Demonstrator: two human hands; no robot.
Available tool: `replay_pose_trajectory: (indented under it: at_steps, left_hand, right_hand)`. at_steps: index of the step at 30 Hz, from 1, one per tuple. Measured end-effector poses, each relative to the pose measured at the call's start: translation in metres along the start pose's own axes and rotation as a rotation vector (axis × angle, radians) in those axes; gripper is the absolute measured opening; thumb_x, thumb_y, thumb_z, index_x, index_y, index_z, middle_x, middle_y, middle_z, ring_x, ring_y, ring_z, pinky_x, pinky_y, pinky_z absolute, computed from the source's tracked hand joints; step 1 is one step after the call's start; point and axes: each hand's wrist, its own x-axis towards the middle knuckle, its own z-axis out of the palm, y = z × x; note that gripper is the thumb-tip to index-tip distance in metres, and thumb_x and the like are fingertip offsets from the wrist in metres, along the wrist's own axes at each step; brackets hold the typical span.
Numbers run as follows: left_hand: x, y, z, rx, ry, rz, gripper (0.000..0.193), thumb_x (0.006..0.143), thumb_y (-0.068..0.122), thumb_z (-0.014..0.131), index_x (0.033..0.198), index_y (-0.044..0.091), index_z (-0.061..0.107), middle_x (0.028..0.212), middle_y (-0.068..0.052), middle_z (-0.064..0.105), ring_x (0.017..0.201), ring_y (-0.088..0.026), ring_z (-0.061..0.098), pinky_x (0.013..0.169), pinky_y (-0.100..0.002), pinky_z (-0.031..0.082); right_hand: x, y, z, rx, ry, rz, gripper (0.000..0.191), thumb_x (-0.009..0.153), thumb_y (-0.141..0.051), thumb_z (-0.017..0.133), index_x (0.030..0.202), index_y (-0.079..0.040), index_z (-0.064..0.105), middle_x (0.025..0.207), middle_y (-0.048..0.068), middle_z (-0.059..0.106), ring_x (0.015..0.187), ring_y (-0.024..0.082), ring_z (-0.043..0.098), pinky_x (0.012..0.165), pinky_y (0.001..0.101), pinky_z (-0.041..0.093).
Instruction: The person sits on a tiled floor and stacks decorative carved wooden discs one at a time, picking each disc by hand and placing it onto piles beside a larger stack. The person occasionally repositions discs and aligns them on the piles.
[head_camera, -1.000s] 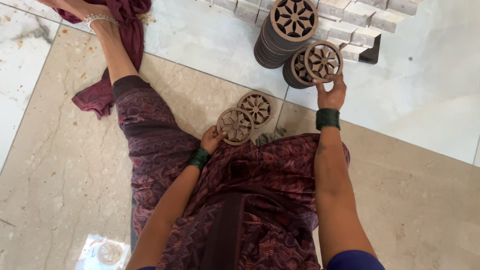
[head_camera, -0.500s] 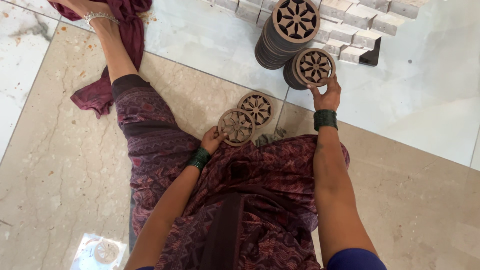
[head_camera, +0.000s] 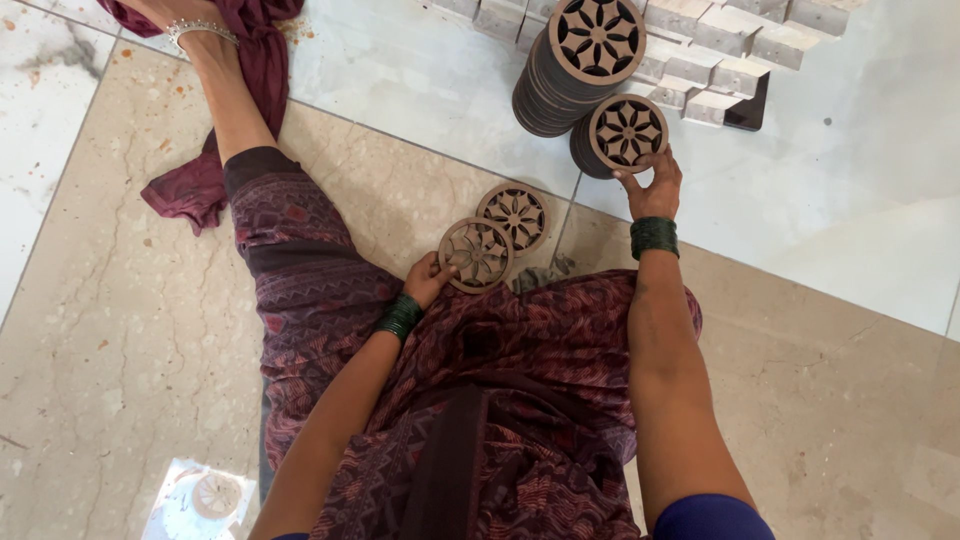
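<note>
- Right hand (head_camera: 652, 190): arm stretched forward, fingertips closed on the lower rim of the top disc (head_camera: 627, 132) of the shorter stack (head_camera: 590, 150); the disc is round, brown, cut through in a flower pattern
- Left hand (head_camera: 428, 278): drawn in near the lap, fingers pinching the edge of a loose disc (head_camera: 477, 254) of the same kind, tilted up off the floor
- Second loose disc (head_camera: 513, 217): just beside and partly behind the held one, lying on the tiled floor (head_camera: 120, 330)
- Taller stack (head_camera: 570, 70): leaning, touching the shorter stack at the far side
- Pale blocks (head_camera: 720, 50): laid in rows behind both stacks
- Step in hand, as judged: stacking or picking at the short pile, one disc at a time
- Next move calls for: squaring that top disc on its pile with a light grip, so the leaning neighbour is not nudged
</note>
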Motion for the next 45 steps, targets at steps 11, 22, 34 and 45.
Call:
replay_pose_trajectory:
  at_steps: [11, 22, 34, 45]
  left_hand:
    - [0.001, -0.004, 0.001, -0.013, 0.006, 0.000, 0.039, 0.098, 0.015, 0.069, 0.130, -0.002, 0.058, 0.118, -0.013, 0.073, 0.110, -0.019, 0.068, 0.100, -0.034, 0.052]
    - [-0.001, -0.001, 0.000, 0.050, 0.009, -0.006, 0.040, 0.098, 0.019, 0.069, 0.131, -0.001, 0.058, 0.114, -0.013, 0.074, 0.106, -0.019, 0.069, 0.096, -0.035, 0.053]
    - [0.002, -0.005, 0.001, -0.009, -0.010, 0.036, 0.036, 0.098, 0.016, 0.068, 0.128, -0.001, 0.058, 0.114, -0.012, 0.074, 0.106, -0.019, 0.070, 0.096, -0.034, 0.054]
    - [0.001, -0.002, 0.001, 0.061, -0.004, 0.006, 0.037, 0.098, 0.018, 0.068, 0.129, 0.000, 0.059, 0.114, -0.012, 0.074, 0.104, -0.019, 0.069, 0.095, -0.034, 0.053]
  right_hand:
    - [-0.001, 0.003, 0.001, 0.045, -0.039, 0.012, 0.047, 0.082, -0.027, 0.093, 0.113, -0.007, 0.063, 0.154, 0.033, 0.046, 0.149, 0.047, 0.035, 0.115, 0.0565, 0.040]
    - [0.000, 0.000, 0.001, 0.024, -0.035, 0.030, 0.049, 0.080, -0.029, 0.095, 0.111, -0.007, 0.063, 0.158, 0.034, 0.037, 0.150, 0.048, 0.032, 0.114, 0.0571, 0.041]
    - [-0.001, -0.005, 0.008, -0.024, 0.062, -0.001, 0.059, 0.079, -0.023, 0.097, 0.126, -0.009, 0.065, 0.159, 0.030, 0.038, 0.147, 0.046, 0.039, 0.114, 0.0538, 0.044]
    - [0.001, -0.009, 0.007, 0.048, 0.020, 0.048, 0.100, 0.075, -0.019, 0.098, 0.153, 0.006, 0.041, 0.150, 0.026, 0.054, 0.138, 0.040, 0.053, 0.113, 0.0456, 0.046]
